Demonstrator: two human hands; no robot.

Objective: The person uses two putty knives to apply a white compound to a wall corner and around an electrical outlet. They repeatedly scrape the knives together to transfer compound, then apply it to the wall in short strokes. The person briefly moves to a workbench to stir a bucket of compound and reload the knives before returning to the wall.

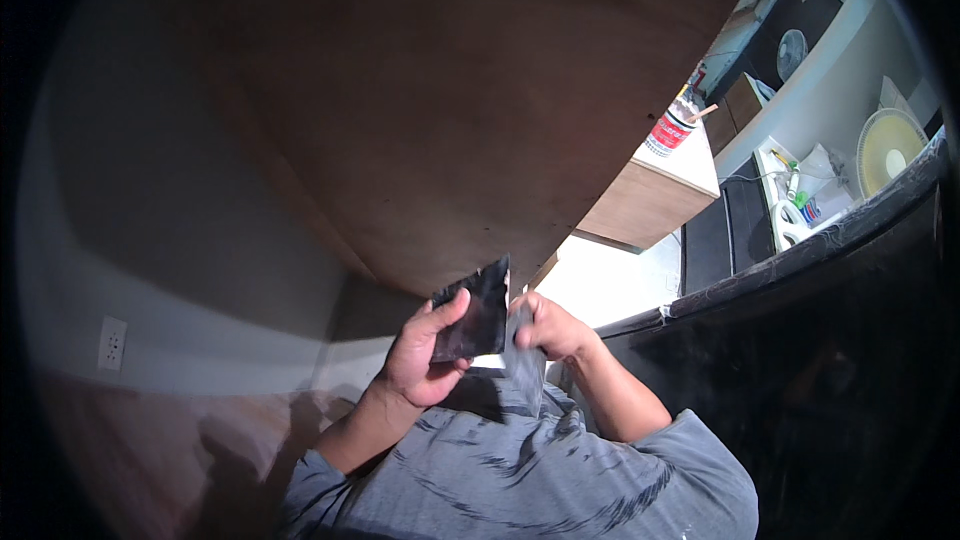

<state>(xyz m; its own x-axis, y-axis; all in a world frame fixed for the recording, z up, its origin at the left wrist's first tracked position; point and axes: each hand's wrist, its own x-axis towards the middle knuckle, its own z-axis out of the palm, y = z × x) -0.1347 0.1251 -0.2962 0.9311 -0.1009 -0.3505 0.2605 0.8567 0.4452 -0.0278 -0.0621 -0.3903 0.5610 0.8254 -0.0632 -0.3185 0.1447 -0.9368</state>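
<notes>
My left hand (418, 352) grips a dark, flat, roughly square piece (474, 315) by its left side, thumb laid across its face. Pale smudges mark its upper and right edges. Just to the right, my right hand (552, 328) is closed on a thin grey flat piece (526, 365), which hangs down and is smeared by motion. Its exact kind does not show. The two pieces are side by side in front of my grey shirt; I cannot tell whether their edges touch.
A large brown wooden panel (440, 110) looms close ahead. On a wooden cabinet (655, 202) to the right stands a red-and-white can (668, 132) with a stick in it. A black surface (800, 370) fills the right; fans (890, 153) and bottles lie beyond. An outlet (112, 343) is on the left wall.
</notes>
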